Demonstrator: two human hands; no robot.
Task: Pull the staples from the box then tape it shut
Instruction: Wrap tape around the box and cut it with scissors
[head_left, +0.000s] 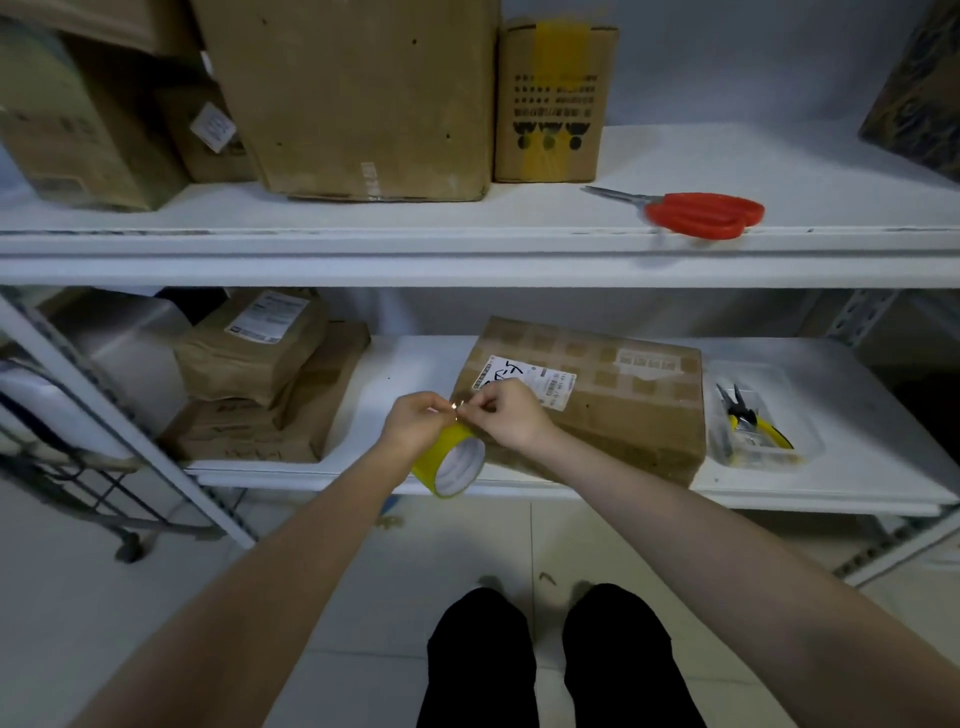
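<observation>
Hands (415, 423) (511, 415) pinching glossy yellow tape roll (451, 460), flat cardboard box (597, 400)

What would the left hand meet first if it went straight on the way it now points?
Probably the fingers of the right hand, just ahead of the left hand; behind them lies the labelled cardboard box.

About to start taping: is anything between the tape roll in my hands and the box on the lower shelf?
Nothing visible does. The left hand and right hand pinch the tape roll right at the front left corner of the box; the pliers lie in a tray off to its right.
</observation>
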